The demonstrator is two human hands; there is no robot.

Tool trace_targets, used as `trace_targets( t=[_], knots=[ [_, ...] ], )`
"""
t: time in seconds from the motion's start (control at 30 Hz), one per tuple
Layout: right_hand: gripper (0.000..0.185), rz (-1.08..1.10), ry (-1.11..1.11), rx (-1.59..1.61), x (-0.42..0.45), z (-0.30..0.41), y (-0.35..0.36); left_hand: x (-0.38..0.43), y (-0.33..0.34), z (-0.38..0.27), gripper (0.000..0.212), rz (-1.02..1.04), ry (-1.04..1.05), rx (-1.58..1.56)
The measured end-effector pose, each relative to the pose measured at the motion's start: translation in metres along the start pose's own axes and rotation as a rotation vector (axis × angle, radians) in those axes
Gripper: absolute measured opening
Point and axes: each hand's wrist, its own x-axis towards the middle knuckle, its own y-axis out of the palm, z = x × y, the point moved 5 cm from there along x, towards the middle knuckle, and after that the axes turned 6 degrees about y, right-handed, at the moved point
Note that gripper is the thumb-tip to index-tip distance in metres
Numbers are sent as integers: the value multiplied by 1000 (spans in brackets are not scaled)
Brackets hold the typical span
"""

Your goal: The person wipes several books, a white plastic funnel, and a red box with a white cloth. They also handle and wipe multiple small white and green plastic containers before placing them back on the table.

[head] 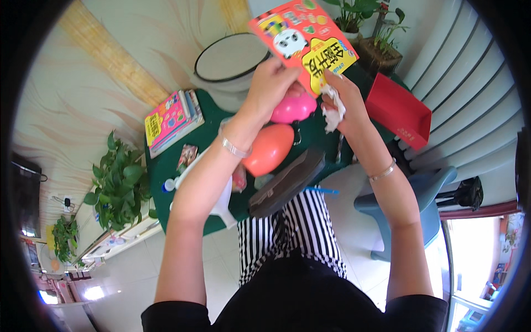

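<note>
A red-orange children's book (286, 25) with a cartoon panda on its cover is held up over the far side of the table. My left hand (274, 79) grips its lower left edge. At its near edge, my right hand (344, 97) touches the cover and also clasps a crumpled white tissue (333, 110). Below the hands lie a pink balloon (294, 108) and an orange balloon (269, 149). Nearer me, a dark shoe-shaped item (286, 184) lies at the table's front edge. Partly behind my left forearm is a white plastic object (224, 207).
The green-covered table (215, 118) carries a stack of books (174, 120) on the left and a red open box (398, 112) on the right. A grey round-topped bin (232, 58) and potted plants (350, 20) stand at the back. A blue-grey chair (408, 207) is at right.
</note>
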Motion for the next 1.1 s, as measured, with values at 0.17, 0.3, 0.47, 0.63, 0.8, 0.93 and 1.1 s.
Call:
trace_targets(
  t=[0.17,0.3,0.47,0.63,0.8,0.93,1.1],
  knots=[
    [22,182,175,-95,-86,-63,11,-169,-34,10,45,193,14,-82],
    [27,421,295,-245,-100,-101,6,-228,-73,6,57,-119,-86,-898],
    [28,577,371,-511,-100,-112,34,-270,-106,13,60,-147,-205,-738],
    [24,233,-151,-1401,-87,-90,53,-282,-90,20,47,-176,-320,-586],
    [22,329,-828,-1147,-120,-100,91,-290,-76,31,47,-261,-214,-634],
    [18,427,-924,-1175,-179,-152,158,-291,-69,50,49,-242,-98,-632],
    [16,491,-1239,-1215,-165,-154,181,-306,-66,53,55,-136,-198,-498]
  ],
)
